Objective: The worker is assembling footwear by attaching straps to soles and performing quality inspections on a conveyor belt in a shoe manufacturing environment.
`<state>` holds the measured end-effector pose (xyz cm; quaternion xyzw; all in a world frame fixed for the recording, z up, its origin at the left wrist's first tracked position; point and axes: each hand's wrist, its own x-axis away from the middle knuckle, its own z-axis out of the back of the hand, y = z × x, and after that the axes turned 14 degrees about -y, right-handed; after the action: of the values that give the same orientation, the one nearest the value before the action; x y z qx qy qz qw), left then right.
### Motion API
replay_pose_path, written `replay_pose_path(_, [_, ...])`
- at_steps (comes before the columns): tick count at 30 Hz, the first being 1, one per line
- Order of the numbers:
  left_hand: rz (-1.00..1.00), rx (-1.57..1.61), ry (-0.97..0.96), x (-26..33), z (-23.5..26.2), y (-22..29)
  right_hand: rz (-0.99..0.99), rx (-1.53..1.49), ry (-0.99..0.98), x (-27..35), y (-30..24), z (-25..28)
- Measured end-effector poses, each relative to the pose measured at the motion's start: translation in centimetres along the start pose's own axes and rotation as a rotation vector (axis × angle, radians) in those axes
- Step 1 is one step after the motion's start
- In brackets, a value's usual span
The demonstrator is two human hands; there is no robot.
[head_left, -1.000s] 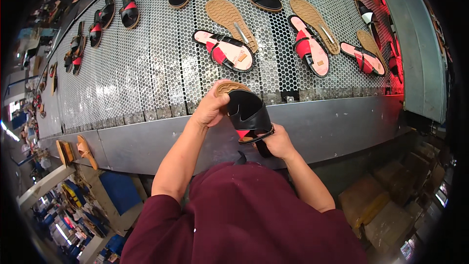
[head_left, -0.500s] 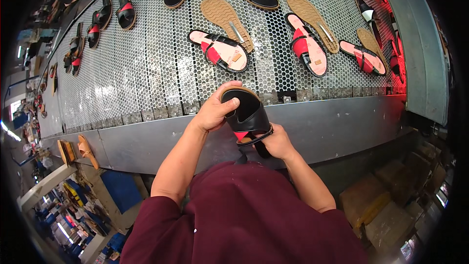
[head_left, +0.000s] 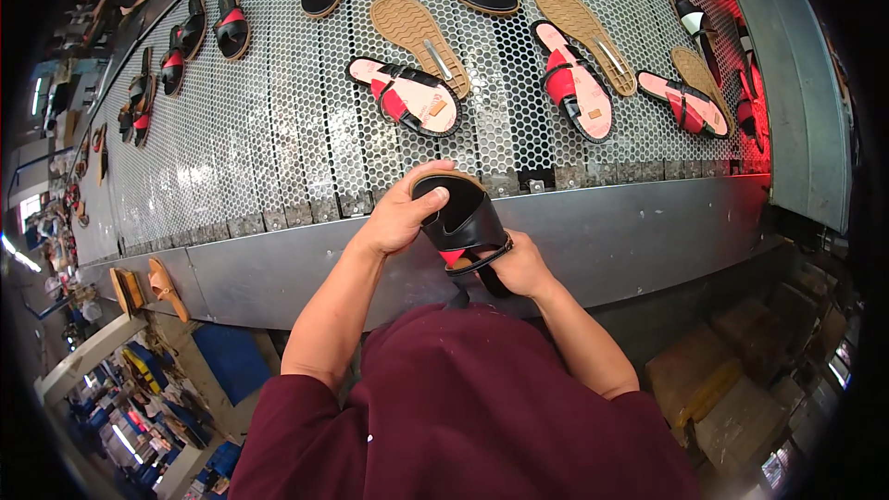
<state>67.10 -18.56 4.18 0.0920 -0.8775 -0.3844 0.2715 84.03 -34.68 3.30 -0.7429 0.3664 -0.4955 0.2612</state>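
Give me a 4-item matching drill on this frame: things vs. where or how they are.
Things:
1. black sandal
2. tan sole
3. pink-footbed sandal
4. cardboard boxes

Places or states:
A. lying tread side up on the perforated conveyor
B. on the floor, lower right, below the metal ledge
C. gripped between the left hand and the right hand
D. lying footbed up on the conveyor, red and black straps across it

Pairs: 1-C, 2-A, 3-D, 4-B
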Motion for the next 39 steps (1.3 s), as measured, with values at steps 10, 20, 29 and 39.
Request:
replay_pose_path(10, [0.286, -0.635, 0.068, 0.1, -2.0, 5.6, 0.072, 0.169, 0.025, -0.1, 0.0, -0.2])
replay_pose_path(20, [0.192, -0.647, 0.165, 0.8, -2.3, 3.8, 0.037, 0.282, -0.033, 0.5, -0.5, 1.7])
replay_pose_path(29, [0.395, -1.021, -0.05, -0.8, -4.1, 5.6, -0.106, 0.464, -0.116, 1.0, -1.5, 3.6])
replay_pose_path(39, [0.341, -0.734, 0.222, -0.3, 0.6, 0.1, -0.204, 0.457, 0.12, 4.0, 1.0, 8.8])
